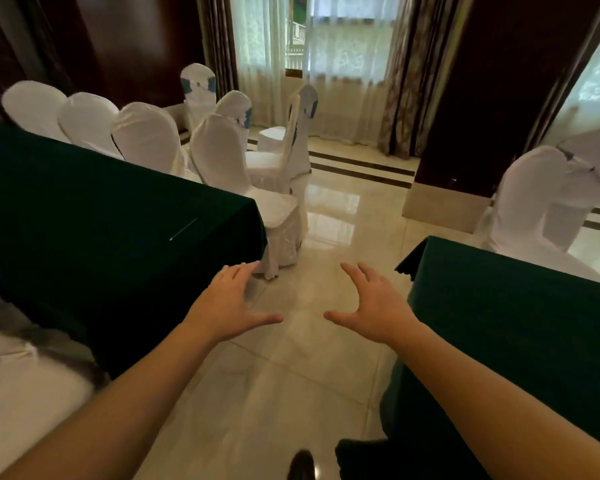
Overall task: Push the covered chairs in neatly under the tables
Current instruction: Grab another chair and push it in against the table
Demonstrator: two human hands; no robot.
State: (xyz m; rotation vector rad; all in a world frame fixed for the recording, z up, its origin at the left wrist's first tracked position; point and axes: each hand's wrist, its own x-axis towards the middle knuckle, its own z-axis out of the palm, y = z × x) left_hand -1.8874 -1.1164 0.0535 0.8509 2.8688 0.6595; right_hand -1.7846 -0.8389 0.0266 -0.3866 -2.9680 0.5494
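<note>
1. In an aisle between two green-draped tables, the left hand (231,301) and right hand (373,303) reach forward over the tiled floor (312,216), fingers spread and slightly curled, thumbs pointing toward each other, holding nothing.
2. The left table (84,209) runs off the frame's left edge; the right table (520,306) is cut off at the right and bottom.
3. Along the far side of the left table stands a row of white-covered chairs (146,133), their seats hidden behind the cloth.
4. The end chair (222,157) at that table's corner sits angled, its seat sticking out into the aisle, just beyond the left fingertips and not touched.
5. More chairs (291,133), some with blue sashes, stand loose near the curtains (347,39).
6. Another chair (537,195) stands behind the right table, partly hidden by it.
7. A blurred white cover (18,375) fills the lower left; its shape is hard to make out.
8. A dark shoe (300,465) is cropped at the bottom edge.
</note>
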